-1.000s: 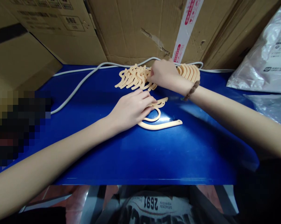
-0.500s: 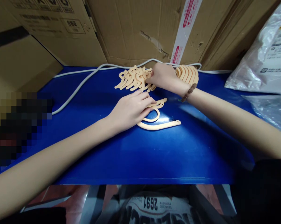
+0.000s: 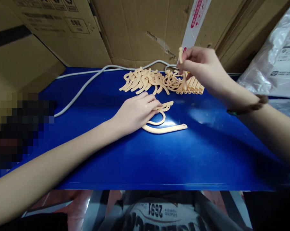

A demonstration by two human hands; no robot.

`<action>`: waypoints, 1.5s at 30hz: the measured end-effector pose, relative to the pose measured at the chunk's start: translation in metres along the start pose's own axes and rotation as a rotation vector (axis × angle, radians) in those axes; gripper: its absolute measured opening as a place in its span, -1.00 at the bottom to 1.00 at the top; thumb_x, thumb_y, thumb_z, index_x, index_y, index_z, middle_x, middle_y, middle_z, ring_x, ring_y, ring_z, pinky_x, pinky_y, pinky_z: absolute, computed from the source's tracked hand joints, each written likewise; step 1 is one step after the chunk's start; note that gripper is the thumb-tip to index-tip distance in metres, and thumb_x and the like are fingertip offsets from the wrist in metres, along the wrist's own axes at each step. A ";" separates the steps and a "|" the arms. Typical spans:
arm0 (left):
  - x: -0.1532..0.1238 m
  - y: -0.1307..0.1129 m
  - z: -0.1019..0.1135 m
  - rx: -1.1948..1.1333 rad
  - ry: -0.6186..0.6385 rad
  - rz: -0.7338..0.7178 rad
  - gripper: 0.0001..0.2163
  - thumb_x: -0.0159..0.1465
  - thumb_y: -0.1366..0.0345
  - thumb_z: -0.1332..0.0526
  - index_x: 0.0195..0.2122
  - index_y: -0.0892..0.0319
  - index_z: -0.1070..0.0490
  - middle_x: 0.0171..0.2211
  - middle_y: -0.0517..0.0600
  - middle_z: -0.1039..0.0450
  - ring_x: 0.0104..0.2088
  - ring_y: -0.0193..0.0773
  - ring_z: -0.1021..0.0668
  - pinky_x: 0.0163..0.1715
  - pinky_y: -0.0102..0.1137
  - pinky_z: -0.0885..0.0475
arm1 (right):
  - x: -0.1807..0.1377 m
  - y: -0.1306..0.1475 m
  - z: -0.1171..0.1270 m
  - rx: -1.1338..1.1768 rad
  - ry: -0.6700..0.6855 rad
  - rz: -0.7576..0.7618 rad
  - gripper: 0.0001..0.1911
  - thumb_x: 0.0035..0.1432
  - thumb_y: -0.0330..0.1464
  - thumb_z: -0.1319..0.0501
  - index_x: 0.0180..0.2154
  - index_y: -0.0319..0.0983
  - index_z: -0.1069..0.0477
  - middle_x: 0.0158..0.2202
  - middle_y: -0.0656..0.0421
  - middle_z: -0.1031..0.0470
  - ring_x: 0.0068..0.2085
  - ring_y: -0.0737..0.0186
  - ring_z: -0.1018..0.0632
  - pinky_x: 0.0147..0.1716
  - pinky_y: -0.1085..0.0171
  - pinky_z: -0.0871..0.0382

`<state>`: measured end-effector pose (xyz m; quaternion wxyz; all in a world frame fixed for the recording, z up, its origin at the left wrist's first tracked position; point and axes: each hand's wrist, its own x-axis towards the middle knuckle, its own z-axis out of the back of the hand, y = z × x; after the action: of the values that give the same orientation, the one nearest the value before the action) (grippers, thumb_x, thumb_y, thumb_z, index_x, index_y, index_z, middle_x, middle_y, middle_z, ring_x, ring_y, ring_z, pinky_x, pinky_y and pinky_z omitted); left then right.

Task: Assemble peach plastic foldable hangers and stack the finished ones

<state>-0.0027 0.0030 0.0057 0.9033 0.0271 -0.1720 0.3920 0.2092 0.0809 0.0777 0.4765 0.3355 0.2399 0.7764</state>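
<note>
My left hand [image 3: 137, 112] lies on the blue table with its fingers curled over a small group of beige curved pieces. From under it show a looped piece [image 3: 163, 118], a flat openwork piece [image 3: 167, 106] and a long curved bar [image 3: 169, 129] with a hole at its tip. My right hand [image 3: 202, 64] is raised at the back right, pinching a slim beige curved piece [image 3: 180, 55] between thumb and fingers. Below and left of it lies a pile of beige curved pieces [image 3: 145, 80]. A row of beige bars [image 3: 195, 87] adjoins the pile, partly behind my right hand.
A white cable [image 3: 83, 86] runs along the back of the blue table [image 3: 145, 160]. Cardboard boxes [image 3: 135, 32] stand behind and at the left. A plastic-wrapped package [image 3: 275, 61] leans at the right. A pixelated patch covers the left edge.
My right hand has lifted from the pile and moved up and to the right, with a slim beige curved piece in its fingers. My left hand has barely moved.
</note>
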 end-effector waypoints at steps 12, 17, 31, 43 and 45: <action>0.000 0.003 -0.001 -0.006 -0.014 0.013 -0.78 0.45 0.28 -0.07 -0.06 0.19 -0.48 -0.15 0.04 -0.53 -0.14 -0.16 -0.52 -0.23 -0.33 -0.39 | -0.081 -0.053 0.026 -0.047 0.056 0.106 -0.86 0.29 -0.27 -0.11 -0.34 -0.12 -0.23 -0.43 0.17 -0.46 -0.49 0.26 -0.42 -0.47 0.21 -0.30; -0.001 0.009 -0.003 -0.002 -0.006 0.047 -0.80 0.43 0.30 -0.10 -0.04 0.17 -0.47 -0.14 0.02 -0.52 -0.10 -0.13 -0.51 -0.19 -0.31 -0.40 | -0.092 -0.057 0.018 -0.352 0.190 0.119 -0.73 0.35 -0.11 -0.03 -0.11 -0.14 -0.28 -0.53 0.25 -0.46 -0.53 0.22 -0.48 -0.47 0.25 -0.29; -0.008 -0.035 0.000 -0.199 0.050 -0.120 -0.62 0.40 0.10 -0.13 0.13 0.21 -0.35 0.24 0.18 -0.28 0.32 0.04 -0.23 0.27 -0.02 -0.17 | -0.095 -0.059 0.008 -0.660 0.265 0.267 -0.57 0.40 -0.07 0.10 -0.08 -0.17 -0.40 -0.21 0.08 -0.63 -0.29 0.08 -0.63 -0.39 0.22 -0.34; -0.003 -0.023 -0.007 -0.204 0.158 -0.100 -0.78 0.42 0.13 -0.06 -0.16 0.18 -0.33 0.28 0.17 -0.23 0.38 0.14 -0.11 0.31 0.14 -0.07 | -0.097 -0.056 0.005 -0.676 0.212 0.174 -0.49 0.41 -0.06 0.13 0.10 -0.25 -0.29 -0.28 0.09 -0.63 -0.40 0.12 -0.60 -0.44 0.27 -0.29; -0.003 -0.023 -0.008 -0.206 0.173 -0.099 -0.77 0.43 0.12 -0.05 -0.15 0.18 -0.32 0.26 0.16 -0.26 0.37 0.14 -0.13 0.32 0.15 -0.06 | -0.097 -0.056 0.005 -0.681 0.231 0.191 -0.52 0.41 -0.08 0.14 0.07 -0.22 -0.32 -0.20 0.08 -0.63 -0.34 0.10 -0.62 -0.41 0.26 -0.31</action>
<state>0.0143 -0.0137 -0.0005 0.9309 -0.0911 -0.1314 0.3283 0.2767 0.0184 0.0139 0.4559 0.0888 -0.0125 0.8855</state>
